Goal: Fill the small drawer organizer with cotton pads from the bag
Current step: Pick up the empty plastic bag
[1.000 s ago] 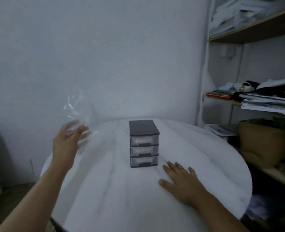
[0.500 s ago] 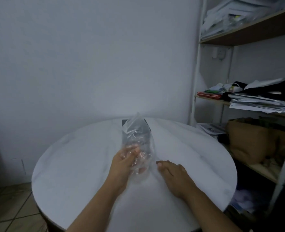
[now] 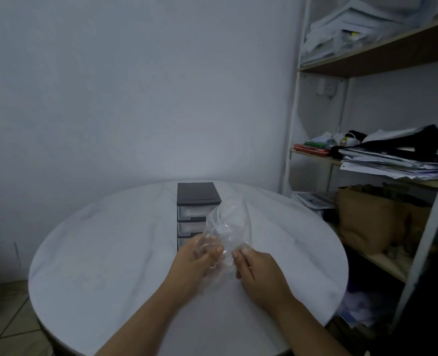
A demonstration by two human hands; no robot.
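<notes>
Bag [image 3: 225, 227], carried in from the far left, is now pinched by left hand [image 3: 199, 255] and right hand [image 3: 257, 268] before the organizer [image 3: 196, 201], ready for opening.

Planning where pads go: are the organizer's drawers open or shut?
Shut: the visible drawers of the organizer sit flush in the frame. The bag hides the lowest.

No legible text, label, brand, number or sign is found on any surface in view. The clear bag [image 3: 225, 227] and the drawer organizer [image 3: 196, 201] carry no visible markings. The stacked papers [image 3: 390, 163] on the shelf [image 3: 315, 155] and the red book [image 3: 311, 149] beside them may bear print, but it is too small and blurred to read.
</notes>
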